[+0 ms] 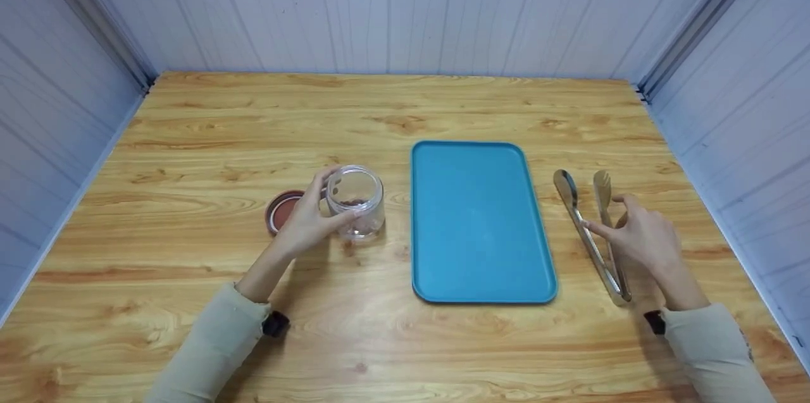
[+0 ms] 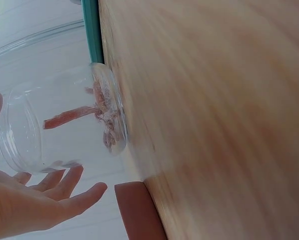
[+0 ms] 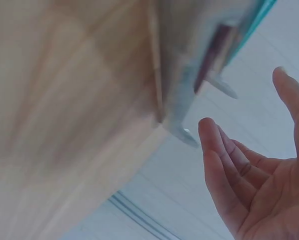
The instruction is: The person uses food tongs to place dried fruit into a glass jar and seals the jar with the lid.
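My left hand (image 1: 310, 219) holds a clear jar (image 1: 373, 216) that stands upright and lidless on the table, thumb on its near side and fingers round the far side. In the left wrist view, a reddish-brown stick (image 2: 69, 117) leans inside the jar, with several smaller pieces at its bottom. A reddish-brown lid (image 1: 283, 213) lies just left of the jar, partly hidden by the hand. On the right, metal tongs (image 1: 591, 248) lie spread on the table. My right hand (image 1: 648, 238) hovers over them, thumb and fingers apart on either side of one arm.
A blue rectangular tray (image 1: 481, 226) lies between the jar and the tongs. The wood-grain table (image 1: 354, 346) is bordered by pale panelled walls (image 1: 392, 11) at the back and both sides.
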Available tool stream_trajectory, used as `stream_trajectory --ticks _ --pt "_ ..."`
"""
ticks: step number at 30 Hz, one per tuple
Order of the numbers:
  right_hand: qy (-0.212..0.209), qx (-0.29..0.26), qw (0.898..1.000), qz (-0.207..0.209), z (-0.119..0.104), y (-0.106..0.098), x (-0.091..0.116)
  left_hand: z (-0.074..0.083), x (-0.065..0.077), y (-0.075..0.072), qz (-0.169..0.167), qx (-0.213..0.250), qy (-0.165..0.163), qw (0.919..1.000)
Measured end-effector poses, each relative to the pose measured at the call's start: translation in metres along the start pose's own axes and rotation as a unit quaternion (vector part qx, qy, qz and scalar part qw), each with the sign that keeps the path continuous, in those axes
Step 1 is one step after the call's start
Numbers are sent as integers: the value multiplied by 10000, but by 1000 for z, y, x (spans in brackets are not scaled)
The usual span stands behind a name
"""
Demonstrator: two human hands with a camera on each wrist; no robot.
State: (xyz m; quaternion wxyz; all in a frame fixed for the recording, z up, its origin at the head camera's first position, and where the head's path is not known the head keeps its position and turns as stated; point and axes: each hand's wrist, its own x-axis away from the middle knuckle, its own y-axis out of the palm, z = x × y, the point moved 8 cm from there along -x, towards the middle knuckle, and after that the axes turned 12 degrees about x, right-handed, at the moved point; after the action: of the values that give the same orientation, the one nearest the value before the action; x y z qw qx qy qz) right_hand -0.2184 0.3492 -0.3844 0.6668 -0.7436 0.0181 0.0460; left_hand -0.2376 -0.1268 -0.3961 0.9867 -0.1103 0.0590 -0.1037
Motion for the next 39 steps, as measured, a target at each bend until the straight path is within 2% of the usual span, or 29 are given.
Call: stream_trajectory --ticks 7,10,11,13,18,22,27,30,34,39 --pt "-265 -352 9981 439 -18 -10 0 3 0 1 -234 264 120 9993" --pt "-419 -604 9951 664 -27 -12 -1 15 4 3 -321 312 -18 9990" --pt "-457 -700 9942 677 -30 -12 -2 19 6 4 -349 355 -50 9987" --pt "-533 -920 9920 682 -36 -12 -3 16 6 4 -384 396 -111 9984" --pt "-863 -1451 9842 531 -56 -3 -4 1 1 1 -500 493 -120 9975" --pt "-1255 -1745 9750 556 -73 1 -3 16 5 3 -621 639 -189 9958" --pt "-1725 -2324 9567 320 -94 6 -2 27 8 3 -643 573 -220 9960" --pt "-1968 -2803 9394 166 -108 8 0 28 8 3 -641 559 -185 9962" --pt "-2311 -3360 9131 62 -129 6 3 24 6 2 -668 696 -86 9953" --pt "-2660 -3842 8841 20 -160 -8 11 10 2 0 -686 800 14 9944"
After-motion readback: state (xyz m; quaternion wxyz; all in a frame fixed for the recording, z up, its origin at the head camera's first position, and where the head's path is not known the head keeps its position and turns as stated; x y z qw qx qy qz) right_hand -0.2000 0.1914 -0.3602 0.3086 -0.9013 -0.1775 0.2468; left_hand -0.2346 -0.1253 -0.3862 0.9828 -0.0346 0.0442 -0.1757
